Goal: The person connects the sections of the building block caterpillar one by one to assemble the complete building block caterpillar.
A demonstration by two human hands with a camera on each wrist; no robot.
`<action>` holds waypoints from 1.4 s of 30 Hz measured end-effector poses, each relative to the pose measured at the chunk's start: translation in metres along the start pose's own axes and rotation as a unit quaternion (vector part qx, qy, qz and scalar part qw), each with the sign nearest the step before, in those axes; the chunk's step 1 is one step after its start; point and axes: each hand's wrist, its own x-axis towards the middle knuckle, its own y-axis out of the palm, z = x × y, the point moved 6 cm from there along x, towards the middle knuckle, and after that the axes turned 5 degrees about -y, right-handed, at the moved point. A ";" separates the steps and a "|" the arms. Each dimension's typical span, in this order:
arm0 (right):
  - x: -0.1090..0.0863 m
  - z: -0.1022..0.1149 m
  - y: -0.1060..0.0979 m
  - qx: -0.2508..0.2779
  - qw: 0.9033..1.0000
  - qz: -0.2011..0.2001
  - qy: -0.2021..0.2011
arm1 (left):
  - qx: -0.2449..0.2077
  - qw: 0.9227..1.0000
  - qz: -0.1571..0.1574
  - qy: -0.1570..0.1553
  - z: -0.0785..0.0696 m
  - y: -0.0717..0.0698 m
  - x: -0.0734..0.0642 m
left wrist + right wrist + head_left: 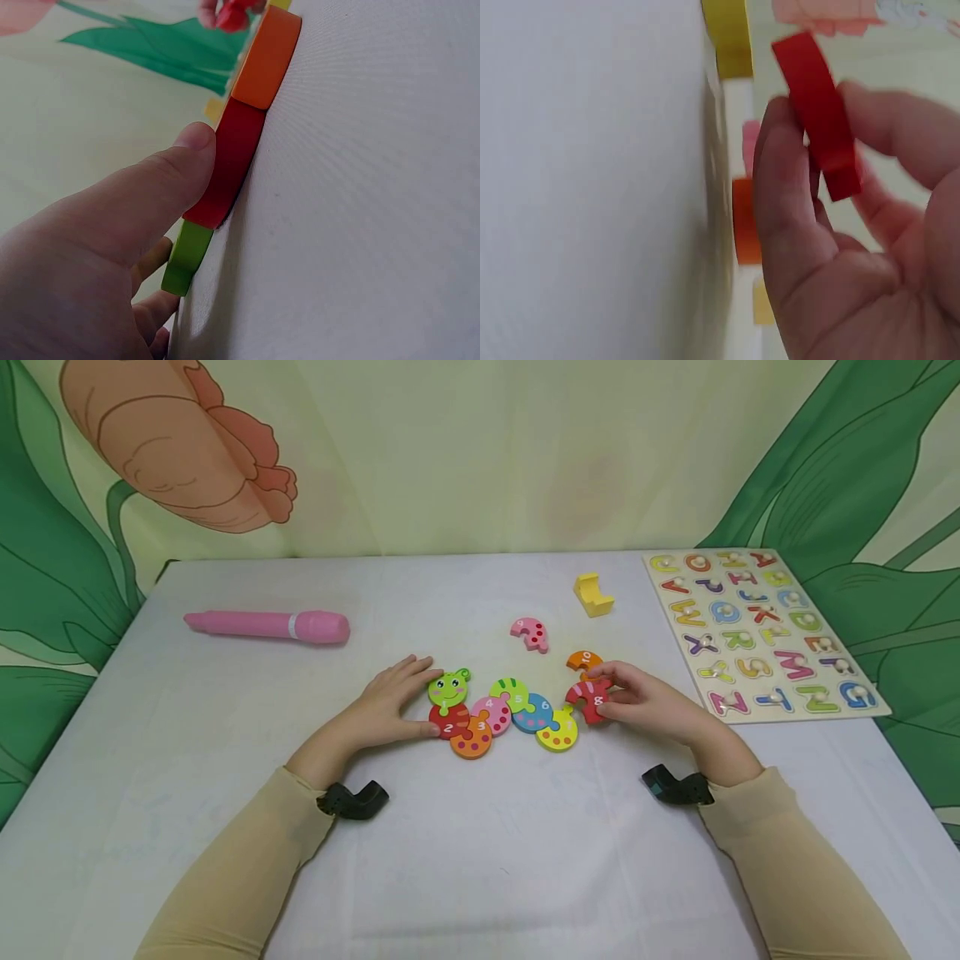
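Several joined number puzzle pieces form a caterpillar on the white table. At its left end are a green smiling head [448, 690] and a red piece numbered 2 [448, 722]; a yellow piece [558, 732] ends the right side. My left hand [388, 706] rests beside that left end, thumb against the red piece's edge and fingertips by the green head. Thumb and fingers of my right hand [651, 703] pinch a red puzzle piece numbered 8 [821, 112], raised off the table next to the yellow piece. Just behind it lies a loose orange piece [583, 659].
Farther back are a loose pink dotted piece [531, 633] and a yellow block with a notch [593, 595]. A pink marker-shaped stick [268, 627] lies at left. An alphabet peg board [765, 635] fills the right rear, near my right hand.
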 end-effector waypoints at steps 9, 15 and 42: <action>0.003 -0.001 0.009 -0.048 0.998 -0.017 0.024 | 0.000 1.000 0.001 -0.002 0.000 0.000 0.001; 0.004 -0.002 0.011 -0.085 0.996 -0.026 0.026 | 0.000 1.000 0.001 0.001 0.000 -0.001 0.000; 0.003 0.005 0.013 -0.093 0.995 0.004 -0.027 | 0.006 1.000 0.007 -0.004 -0.001 -0.001 0.000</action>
